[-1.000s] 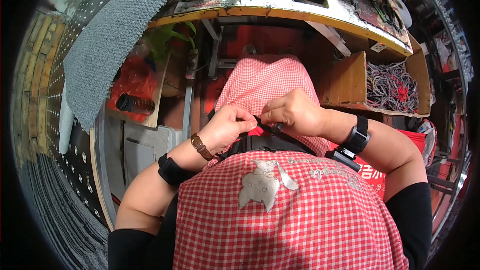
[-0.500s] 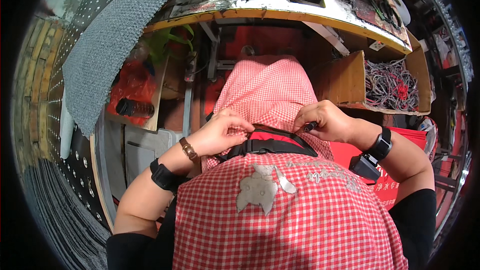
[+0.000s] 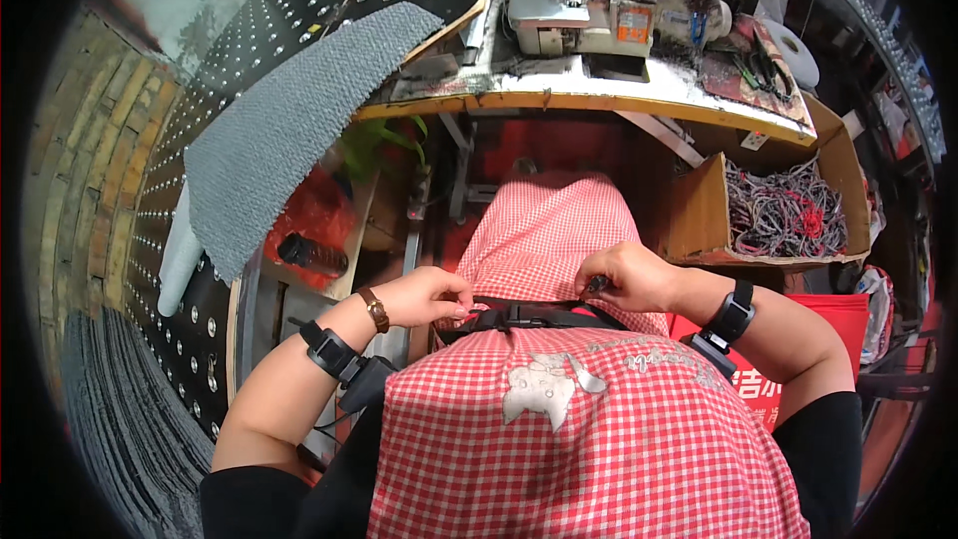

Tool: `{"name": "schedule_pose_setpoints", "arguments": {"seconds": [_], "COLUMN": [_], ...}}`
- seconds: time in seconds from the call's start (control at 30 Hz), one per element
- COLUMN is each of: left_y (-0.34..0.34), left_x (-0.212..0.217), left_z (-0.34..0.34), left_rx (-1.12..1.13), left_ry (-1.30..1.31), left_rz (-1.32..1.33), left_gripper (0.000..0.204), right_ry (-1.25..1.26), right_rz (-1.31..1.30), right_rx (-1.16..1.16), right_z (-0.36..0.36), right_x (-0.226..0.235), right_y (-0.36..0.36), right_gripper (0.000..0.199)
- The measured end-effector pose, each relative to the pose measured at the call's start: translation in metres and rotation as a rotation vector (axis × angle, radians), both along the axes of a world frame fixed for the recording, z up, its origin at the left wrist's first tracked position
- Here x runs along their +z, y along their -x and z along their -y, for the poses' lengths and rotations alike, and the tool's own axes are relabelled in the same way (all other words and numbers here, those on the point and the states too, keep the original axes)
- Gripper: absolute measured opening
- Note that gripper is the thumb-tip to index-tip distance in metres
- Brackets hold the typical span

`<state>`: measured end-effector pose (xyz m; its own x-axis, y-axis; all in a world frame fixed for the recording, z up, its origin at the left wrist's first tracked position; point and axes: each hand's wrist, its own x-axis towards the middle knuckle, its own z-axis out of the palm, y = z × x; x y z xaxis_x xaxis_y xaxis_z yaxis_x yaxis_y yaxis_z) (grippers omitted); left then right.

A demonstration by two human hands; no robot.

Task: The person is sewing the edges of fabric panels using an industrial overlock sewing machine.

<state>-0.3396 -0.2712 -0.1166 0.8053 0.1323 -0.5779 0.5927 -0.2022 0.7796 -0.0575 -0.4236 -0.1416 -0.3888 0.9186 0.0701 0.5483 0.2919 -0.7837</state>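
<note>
Across my lap, over a red-and-white checked apron (image 3: 559,225), lies a black-and-red waist bag with a black buckle (image 3: 526,316). My left hand (image 3: 434,297) is closed in a pinch at its left end, the fingertips against the dark edge. At its right end, my right hand (image 3: 627,277) has curled fingers around a small dark object (image 3: 598,283), mostly hidden, so its kind cannot be made out. That hand's fingertips reach down to the bag's edge.
Ahead stands a worktable with a sewing machine (image 3: 549,15) and scissors (image 3: 766,70). Grey textured fabric (image 3: 289,140) hangs over the left side. A carton (image 3: 699,210) of tangled cords is at the right. A dark bottle (image 3: 311,255) lies on red plastic at the left.
The view has tilted up, showing more of the table. My left hand has moved slightly away from the bag's middle, and the bag's red opening now shows less.
</note>
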Motion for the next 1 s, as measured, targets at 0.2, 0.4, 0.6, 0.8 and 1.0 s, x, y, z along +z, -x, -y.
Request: {"name": "schedule_pose_setpoints", "arguments": {"seconds": [0.2, 0.4, 0.6, 0.8, 1.0], "left_y": [0.005, 0.010, 0.020, 0.036, 0.031], "left_x": [0.001, -0.005, -0.021, -0.039, -0.043], "left_z": [0.013, 0.012, 0.012, 0.003, 0.011], "left_rx": [0.135, 0.272, 0.418, 0.532, 0.596], "left_ry": [0.159, 0.118, 0.171, 0.249, 0.342], "left_rz": [-0.011, 0.112, 0.320, 0.359, 0.398], "left_gripper": [0.003, 0.005, 0.019, 0.031, 0.031], "right_ry": [-0.037, -0.067, -0.112, -0.152, -0.096], "right_rz": [-0.005, 0.103, 0.109, 0.152, 0.122], "right_rx": [-0.006, 0.080, 0.127, 0.223, 0.183], "right_z": [-0.003, -0.030, -0.055, -0.071, -0.071], "right_x": [0.010, 0.008, 0.012, 0.001, 0.009], "right_y": [0.003, 0.027, 0.052, 0.068, 0.058], "right_gripper": [0.018, 0.016, 0.018, 0.021, 0.022]}}
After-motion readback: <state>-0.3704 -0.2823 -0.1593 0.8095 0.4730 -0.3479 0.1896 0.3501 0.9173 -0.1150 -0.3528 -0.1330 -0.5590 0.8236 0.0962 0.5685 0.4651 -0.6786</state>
